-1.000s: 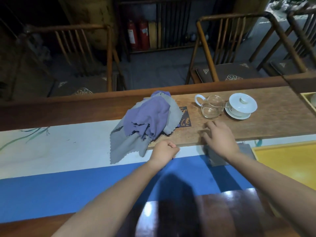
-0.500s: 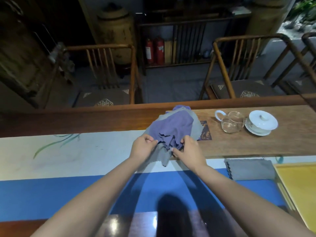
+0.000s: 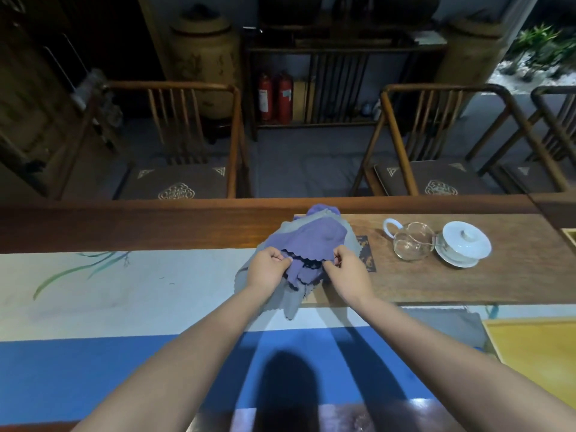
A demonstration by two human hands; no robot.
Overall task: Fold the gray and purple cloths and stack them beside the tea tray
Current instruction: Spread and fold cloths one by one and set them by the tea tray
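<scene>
Since a second earlier, your right hand (image 3: 346,272) had left the tea tray (image 3: 452,282); both it and your left hand (image 3: 268,269) pinched the purple cloth (image 3: 311,244), heaped on gray cloth (image 3: 290,304) over the tray's left end.

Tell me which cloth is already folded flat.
The gray cloth lying alone near the yellow tray; the purple cloth and other gray one are still crumpled together.

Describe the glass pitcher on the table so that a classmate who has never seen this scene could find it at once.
Start at the long wooden tea tray lying across the far side of the table. Toward its right end two vessels stand side by side, and the glass pitcher is the left one. It alone is clear, with a pale handle pointing left, while its neighbour, the lidded cup, is opaque white on a saucer.
</scene>
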